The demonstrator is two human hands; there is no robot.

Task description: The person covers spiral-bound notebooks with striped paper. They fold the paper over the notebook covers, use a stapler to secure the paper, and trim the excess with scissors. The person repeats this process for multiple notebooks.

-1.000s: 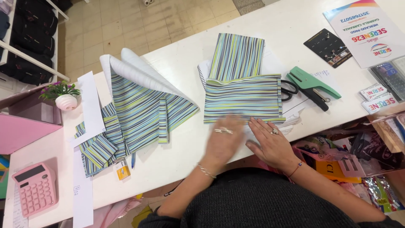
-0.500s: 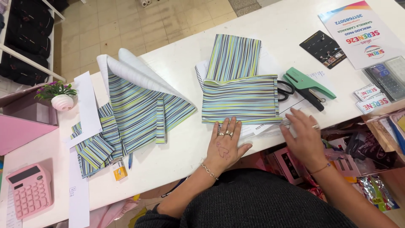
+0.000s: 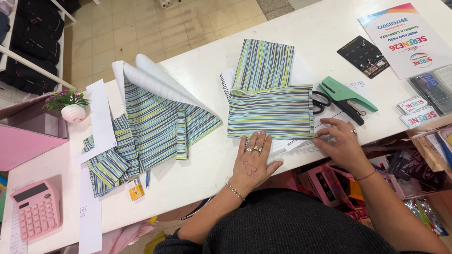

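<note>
We find the left hand [image 3: 252,162] lying flat, fingers spread, holding nothing, pressing the lower edge of the folded striped paper [image 3: 270,110] at mid-table. The right hand [image 3: 340,143], open and empty, rests on the white sheets [image 3: 294,145] beside that edge. We advise firm, even pressure along the fold. The white table [image 3: 197,162] carries green pliers [image 3: 346,96]; tiled floor [image 3: 141,33] lies beyond.
</note>
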